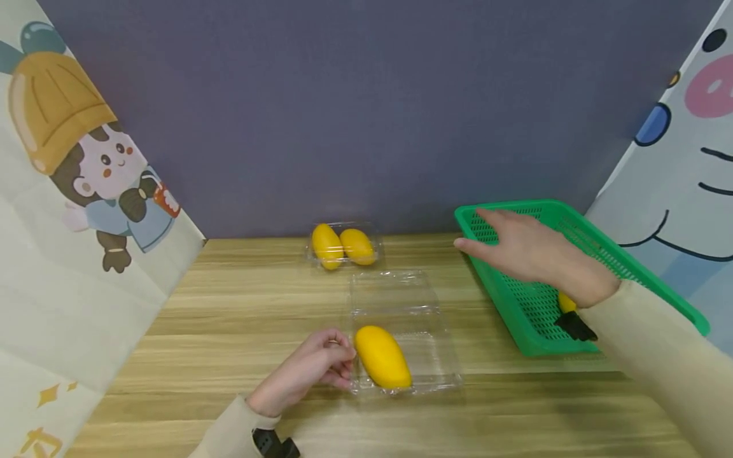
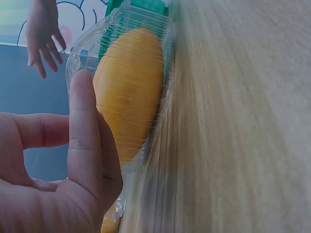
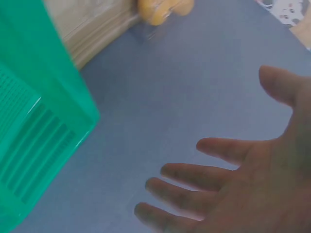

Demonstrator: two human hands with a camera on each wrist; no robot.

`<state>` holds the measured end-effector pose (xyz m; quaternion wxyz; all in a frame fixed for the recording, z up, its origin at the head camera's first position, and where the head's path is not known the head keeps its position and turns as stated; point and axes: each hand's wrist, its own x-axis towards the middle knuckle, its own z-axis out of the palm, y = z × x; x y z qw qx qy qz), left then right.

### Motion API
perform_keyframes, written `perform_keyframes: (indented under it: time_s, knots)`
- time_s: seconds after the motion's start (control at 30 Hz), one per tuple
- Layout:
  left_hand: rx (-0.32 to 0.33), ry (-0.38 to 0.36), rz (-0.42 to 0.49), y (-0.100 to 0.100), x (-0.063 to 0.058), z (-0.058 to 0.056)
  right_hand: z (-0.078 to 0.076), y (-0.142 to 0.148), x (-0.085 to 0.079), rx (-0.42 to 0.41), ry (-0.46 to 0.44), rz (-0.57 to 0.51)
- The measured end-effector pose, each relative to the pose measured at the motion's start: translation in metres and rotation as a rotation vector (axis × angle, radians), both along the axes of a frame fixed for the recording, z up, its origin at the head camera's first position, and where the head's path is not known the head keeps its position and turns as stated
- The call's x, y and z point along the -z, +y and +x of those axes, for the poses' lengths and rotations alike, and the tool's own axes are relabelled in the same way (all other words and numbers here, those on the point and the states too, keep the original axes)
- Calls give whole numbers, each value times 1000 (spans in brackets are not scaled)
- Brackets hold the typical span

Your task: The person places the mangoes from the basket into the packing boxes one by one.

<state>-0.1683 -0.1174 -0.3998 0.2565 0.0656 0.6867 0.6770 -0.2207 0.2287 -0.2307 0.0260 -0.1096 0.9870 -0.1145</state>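
A yellow mango (image 1: 382, 356) (image 2: 129, 92) lies in the near half of an open clear plastic clamshell box (image 1: 401, 299) (image 2: 87, 46) on the wooden table. My left hand (image 1: 338, 359) (image 2: 82, 145) holds the box's left edge, fingers curled and thumb laid along its wall. My right hand (image 1: 492, 242) (image 3: 233, 179) hovers open with fingers spread over the far left corner of the green mesh basket (image 1: 601, 254) (image 3: 34, 121), holding nothing. Another mango (image 1: 567, 302) shows partly in the basket under my right wrist.
A closed clear box with two mangoes (image 1: 343, 245) (image 3: 163, 9) stands at the back of the table against the grey wall. Printed cartoon cloths hang on the left and right sides. Bare wooden tabletop (image 1: 240, 305) stretches left and in front.
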Motion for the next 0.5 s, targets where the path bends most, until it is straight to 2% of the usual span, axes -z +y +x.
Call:
perform_keyframes:
  time_s: [0.23,0.5]
  knots:
    - [-2,-6,-1,0,-1,1,-13,19,2,6,-47,53]
    - [2,-6,-5,1,-3,2,-20,40,4,44,-75,108]
